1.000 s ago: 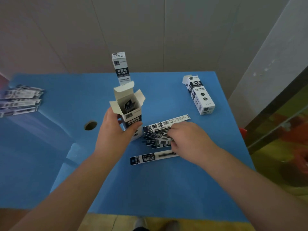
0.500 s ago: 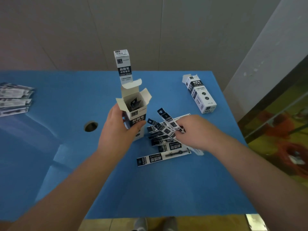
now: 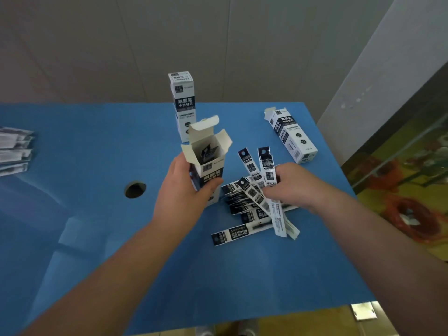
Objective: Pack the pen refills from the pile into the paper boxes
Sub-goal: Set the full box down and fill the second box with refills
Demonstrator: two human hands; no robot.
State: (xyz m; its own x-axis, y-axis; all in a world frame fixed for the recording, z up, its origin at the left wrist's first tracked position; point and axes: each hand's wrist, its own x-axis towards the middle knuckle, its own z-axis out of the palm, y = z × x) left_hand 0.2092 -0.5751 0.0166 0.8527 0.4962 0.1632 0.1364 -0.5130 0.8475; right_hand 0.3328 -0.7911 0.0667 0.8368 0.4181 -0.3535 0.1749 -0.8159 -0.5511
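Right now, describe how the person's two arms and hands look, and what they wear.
Both forearms are bare up to the frame edge, with no sleeve in sight. The left hand and right hand carry no glove, ring, watch or wristband that shows.

View: one head camera, wide-angle
Facing: forward and down over the blue tabletop (image 3: 97, 146), wall beyond
Nearness: close, both forearms reaching in from the lower edge
Shared: single view only
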